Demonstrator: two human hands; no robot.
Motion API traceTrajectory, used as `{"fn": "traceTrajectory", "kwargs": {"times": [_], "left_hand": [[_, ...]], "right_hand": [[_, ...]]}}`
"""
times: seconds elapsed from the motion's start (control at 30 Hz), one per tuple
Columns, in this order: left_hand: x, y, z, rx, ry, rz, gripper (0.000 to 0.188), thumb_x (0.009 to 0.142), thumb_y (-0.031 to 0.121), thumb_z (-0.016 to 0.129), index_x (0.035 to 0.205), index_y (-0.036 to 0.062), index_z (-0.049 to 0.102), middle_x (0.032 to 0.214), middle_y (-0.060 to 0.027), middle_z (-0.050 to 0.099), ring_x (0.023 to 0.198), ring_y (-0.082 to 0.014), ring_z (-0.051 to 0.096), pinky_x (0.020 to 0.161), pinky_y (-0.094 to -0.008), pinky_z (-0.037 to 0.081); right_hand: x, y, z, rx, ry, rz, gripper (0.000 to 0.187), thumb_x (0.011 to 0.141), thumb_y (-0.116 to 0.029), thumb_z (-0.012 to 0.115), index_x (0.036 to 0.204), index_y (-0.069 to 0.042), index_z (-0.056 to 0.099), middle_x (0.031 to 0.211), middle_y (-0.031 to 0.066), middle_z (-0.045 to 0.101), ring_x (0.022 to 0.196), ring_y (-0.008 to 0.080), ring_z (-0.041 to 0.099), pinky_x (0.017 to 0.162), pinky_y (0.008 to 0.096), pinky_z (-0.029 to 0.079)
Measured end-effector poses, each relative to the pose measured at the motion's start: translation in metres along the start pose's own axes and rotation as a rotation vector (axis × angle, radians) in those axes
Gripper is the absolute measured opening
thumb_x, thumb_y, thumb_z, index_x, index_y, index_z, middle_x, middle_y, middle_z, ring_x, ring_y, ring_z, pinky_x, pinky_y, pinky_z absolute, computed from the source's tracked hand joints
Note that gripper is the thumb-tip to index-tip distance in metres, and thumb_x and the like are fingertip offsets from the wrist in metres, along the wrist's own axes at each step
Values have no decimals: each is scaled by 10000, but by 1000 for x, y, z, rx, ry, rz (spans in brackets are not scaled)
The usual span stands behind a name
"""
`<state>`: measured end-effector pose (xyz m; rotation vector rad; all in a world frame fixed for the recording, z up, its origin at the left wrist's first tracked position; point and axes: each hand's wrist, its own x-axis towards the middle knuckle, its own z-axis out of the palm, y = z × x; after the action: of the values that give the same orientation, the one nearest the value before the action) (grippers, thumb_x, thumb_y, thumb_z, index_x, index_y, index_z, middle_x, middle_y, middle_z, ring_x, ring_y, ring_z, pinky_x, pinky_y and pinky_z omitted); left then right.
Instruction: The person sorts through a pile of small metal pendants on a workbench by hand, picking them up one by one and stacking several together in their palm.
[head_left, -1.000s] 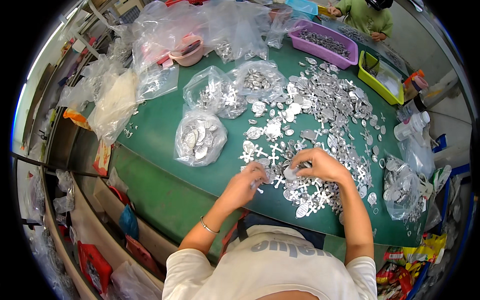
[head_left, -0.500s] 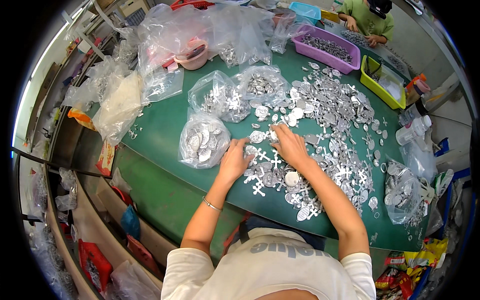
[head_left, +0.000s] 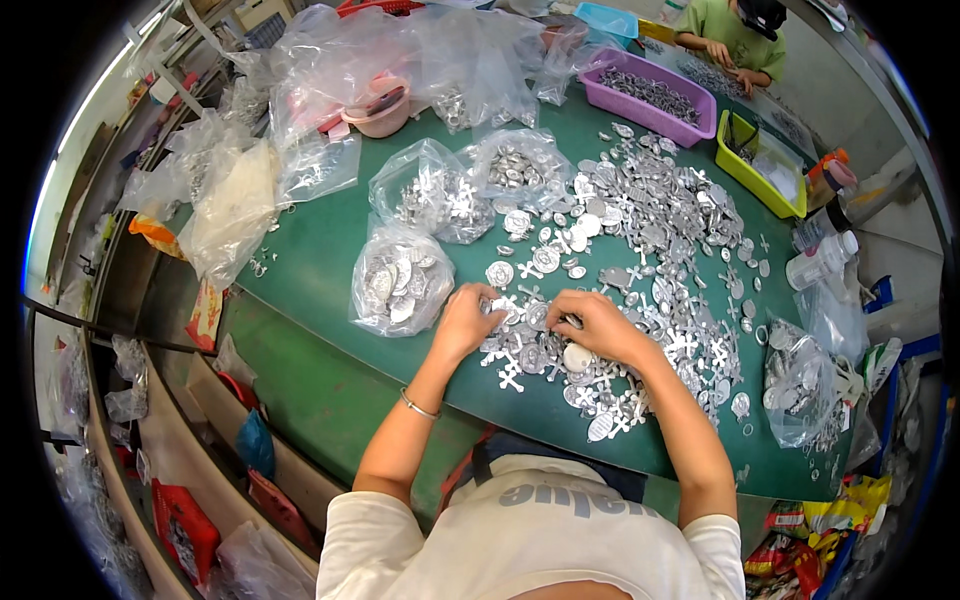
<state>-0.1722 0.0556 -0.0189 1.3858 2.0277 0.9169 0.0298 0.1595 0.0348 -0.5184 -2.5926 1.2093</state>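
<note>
A loose heap of silvery oval medals and cross pendants spreads over the green table. At the near left edge of the heap is my left hand. Its thumb and fingertips bend together at silvery pieces, and what lies between them is too small to name. My right hand is curled above the crosses, its fingertips bunched in a pinch that hides any piece held. A pale round disc lies just below that hand. Two round medals rest beyond my hands.
Three clear bags, one with large oval medals, one with crosses and one with small medals, stand left of the heap. Farther off are a purple basin and a yellow-green tray. Another person works at the far right.
My right hand has drawn back toward me and curled, uncovering the round medals it was over. My left hand has shifted slightly toward me, its fingers more bent.
</note>
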Motion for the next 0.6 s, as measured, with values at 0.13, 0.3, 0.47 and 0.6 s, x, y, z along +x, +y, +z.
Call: {"fn": "traceTrajectory", "kwargs": {"times": [0.13,0.3,0.47,0.6], "left_hand": [[-1,2,-5,-110,20,37,233,700,89,720,861,-5,580,833,-107,596,760,-213,569,728,-320,450],[-12,36,-25,-1175,-141,-412,238,812,30,614,1038,15,543,814,-13,556,657,-91,478,525,-188,382],[-25,10,-9,-2080,-526,-283,263,887,146,495,1096,-12,519,986,-126,559,792,-143,489,427,-174,358],[-42,7,5,-2029,-415,-361,301,887,173,482,1127,-7,501,1152,-206,552,905,-260,607,436,-192,440]], "right_hand": [[-23,7,-4,215,171,69,110,818,-48,590,915,-6,620,781,73,603,677,153,571,625,282,453],[-59,1,-6,1133,350,446,153,872,-114,567,954,14,583,768,63,560,474,69,434,383,184,307],[-82,0,3,1465,426,355,162,881,-120,546,996,-7,565,762,46,530,502,75,435,374,183,305],[-88,-4,1,1169,396,417,133,867,-103,571,961,-14,600,739,21,513,560,80,454,386,207,317]]}}
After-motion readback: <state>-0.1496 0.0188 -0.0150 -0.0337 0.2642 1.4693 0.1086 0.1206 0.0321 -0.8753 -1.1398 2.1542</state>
